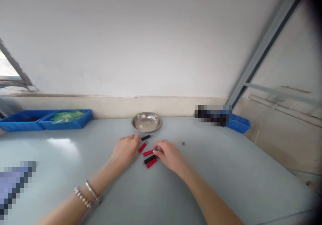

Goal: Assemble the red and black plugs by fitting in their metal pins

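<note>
Left hand (125, 149), right hand (169, 155) — red and black plugs (151, 159)

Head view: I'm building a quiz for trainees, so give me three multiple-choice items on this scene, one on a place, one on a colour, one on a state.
1. Where does the metal bowl stand?
A. beyond both hands, near the wall
B. at the table's near edge
C. inside a blue bin

2. What colours are the small plugs between the hands?
A. green and white
B. red and black
C. yellow only

3. What is the right hand doing?
A. raised in the air
B. lying low on the table, fingers at the plugs
C. inside the bowl

Answers: 1 A, it stands behind the left hand; 2 B, both colours show; 3 B, its fingertips meet the plugs.
</note>
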The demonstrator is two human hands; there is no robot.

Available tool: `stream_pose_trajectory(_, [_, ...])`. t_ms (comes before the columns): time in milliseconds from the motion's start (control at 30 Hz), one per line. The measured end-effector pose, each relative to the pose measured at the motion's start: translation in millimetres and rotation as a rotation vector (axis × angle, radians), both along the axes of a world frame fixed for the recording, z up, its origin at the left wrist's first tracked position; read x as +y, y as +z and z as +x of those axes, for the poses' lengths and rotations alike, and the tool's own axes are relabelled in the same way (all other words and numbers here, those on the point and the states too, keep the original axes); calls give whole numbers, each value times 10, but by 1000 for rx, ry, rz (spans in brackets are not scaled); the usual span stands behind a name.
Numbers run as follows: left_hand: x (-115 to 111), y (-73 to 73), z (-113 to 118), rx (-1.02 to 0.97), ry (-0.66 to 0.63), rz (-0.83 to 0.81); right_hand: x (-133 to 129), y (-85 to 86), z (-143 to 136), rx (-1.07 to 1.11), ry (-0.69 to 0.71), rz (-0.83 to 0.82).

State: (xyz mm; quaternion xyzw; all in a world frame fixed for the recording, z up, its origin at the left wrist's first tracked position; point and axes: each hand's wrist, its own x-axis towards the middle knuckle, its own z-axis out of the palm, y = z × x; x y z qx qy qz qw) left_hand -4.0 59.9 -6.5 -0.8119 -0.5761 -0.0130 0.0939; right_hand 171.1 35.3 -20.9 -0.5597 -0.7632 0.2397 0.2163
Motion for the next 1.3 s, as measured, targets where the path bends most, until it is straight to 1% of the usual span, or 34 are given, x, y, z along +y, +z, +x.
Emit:
stream_pose_trajectory(67, [-95, 29, -11, -27, 18, 4, -3, 11, 3, -20, -9, 13])
stream_pose_trajectory(100, [-139, 37, -18, -71, 40, 10, -5, 18, 2, -40, -24, 23])
stream_pose_trajectory(200, [-235, 21, -47, -196, 45, 38, -4, 37, 2, -159, -109, 73])
stream_pose_trajectory(300, [-271, -48, -82, -308, 24, 76, 26, 52, 49, -305, -241, 116])
stream_pose_trajectory(400, [-295, -107, -105, -377, 6, 65, 83, 86, 186, -388, -396, 117])
stream_pose_trajectory(500, [-345, -101, -106, -419, -2, 33, 133, 149, 362, -370, -583, 99])
stream_pose_trajectory(533, [-365, -88, -103, -425, 4, 30, 144, 168, 410, -366, -625, 78])
stream_pose_trajectory(600, [-398, -59, -93, -425, -9, 21, 155, 185, 473, -381, -663, 30])
stream_pose_trajectory(700, [-419, -44, -82, -403, -36, 47, 158, 151, 493, -438, -637, -30])
stream_pose_trajectory(867, [-415, -65, -83, -387, -57, 73, 177, 27, 481, -488, -603, -93])
stream_pose_trajectory(1133, [-417, -51, -83, -404, -74, 87, 199, -77, 507, -412, -558, -74])
stream_pose_trajectory(1233, [-418, -58, -85, -411, -86, 81, 225, -72, 509, -350, -542, -49])
stream_pose_trajectory(1300, [-422, -59, -84, -414, -96, 65, 245, -37, 490, -282, -497, -28])
